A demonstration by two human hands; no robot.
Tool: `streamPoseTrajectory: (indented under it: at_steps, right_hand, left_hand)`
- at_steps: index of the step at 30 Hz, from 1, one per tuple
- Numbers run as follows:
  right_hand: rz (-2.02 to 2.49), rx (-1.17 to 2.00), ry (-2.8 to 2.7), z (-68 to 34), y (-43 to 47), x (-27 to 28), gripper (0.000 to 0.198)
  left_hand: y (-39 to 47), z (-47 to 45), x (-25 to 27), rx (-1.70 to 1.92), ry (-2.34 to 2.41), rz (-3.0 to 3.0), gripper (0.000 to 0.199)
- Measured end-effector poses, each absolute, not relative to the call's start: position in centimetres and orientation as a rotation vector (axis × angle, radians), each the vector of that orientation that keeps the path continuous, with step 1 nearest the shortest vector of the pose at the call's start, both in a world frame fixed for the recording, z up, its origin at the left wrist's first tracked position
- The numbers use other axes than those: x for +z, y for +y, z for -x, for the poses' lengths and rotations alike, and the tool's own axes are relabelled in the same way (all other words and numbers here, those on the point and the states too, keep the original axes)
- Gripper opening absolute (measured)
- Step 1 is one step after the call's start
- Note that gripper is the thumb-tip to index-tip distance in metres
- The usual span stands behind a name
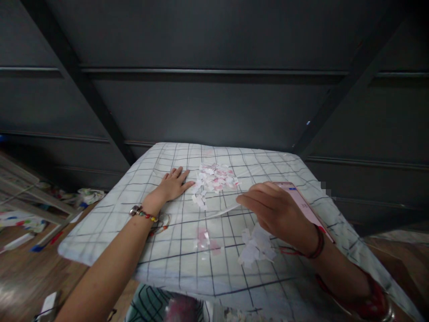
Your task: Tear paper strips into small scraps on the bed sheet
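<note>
- The right hand has its fingertips pinched together on a thin white strip, which reaches left over the middle of the tabletop; whether its far end touches the checked cloth is hard to tell.
- The left hand lies flat on the left side, fingers apart and holding nothing, its thumb just beside the far heap of paper bits.
- Done, as far as it shows: many small white and pink-marked bits already lie in that far heap, and a separate near heap of white pieces sits to the right, below the right hand.
- Left, by judgement: the work looks unfinished, since the strip is not yet set down.
- Pinkish, shiny pieces lie apart, between the heaps and nearer; the phone is at right, partly behind the right hand.
</note>
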State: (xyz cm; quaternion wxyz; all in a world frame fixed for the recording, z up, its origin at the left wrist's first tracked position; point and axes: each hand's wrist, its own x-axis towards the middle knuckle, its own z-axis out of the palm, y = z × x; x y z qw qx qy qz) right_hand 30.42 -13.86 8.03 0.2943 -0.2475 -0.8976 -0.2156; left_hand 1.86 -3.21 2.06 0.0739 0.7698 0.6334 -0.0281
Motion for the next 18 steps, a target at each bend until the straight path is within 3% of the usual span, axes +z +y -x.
streamPoseTrajectory:
  at_steps: [18]
  right_hand:
    - [0.618, -0.6, -2.418, -30.34, -14.04, 7.93, 0.03]
  left_hand:
    - [-2.97, -1.66, 1.62, -0.04, 1.903, -2.323, 0.074]
